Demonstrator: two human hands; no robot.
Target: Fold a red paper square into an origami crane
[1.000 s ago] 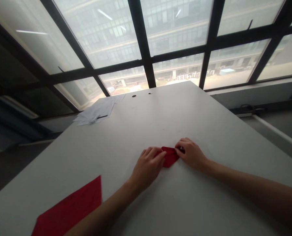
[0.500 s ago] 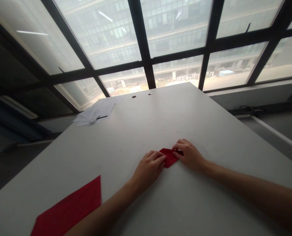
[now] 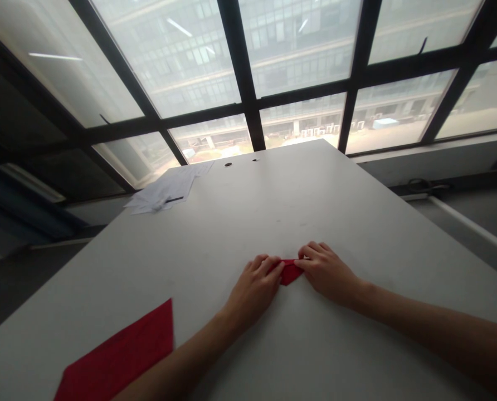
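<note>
A small folded piece of red paper (image 3: pixel 290 273) lies on the white table (image 3: pixel 248 206), between my two hands. My left hand (image 3: pixel 259 281) grips its left end, fingertips pressed on top. At the right end, my right hand (image 3: pixel 323 270) pinches the paper between thumb and fingers. The far edge of the paper is folded over in a straight line between the fingertips. Both ends of the paper are hidden under my fingers.
A larger sheet of red paper (image 3: pixel 121 353) lies at the near left, partly under my left forearm. White papers (image 3: pixel 165 186) with a dark pen (image 3: pixel 174 199) on them rest at the far left edge. Two round holes pierce the far end of the tabletop, before the windows (image 3: pixel 294 50).
The far point of the small red paper has been folded down toward me. My right hand has shifted slightly nearer, and less of the paper shows between the hands.
</note>
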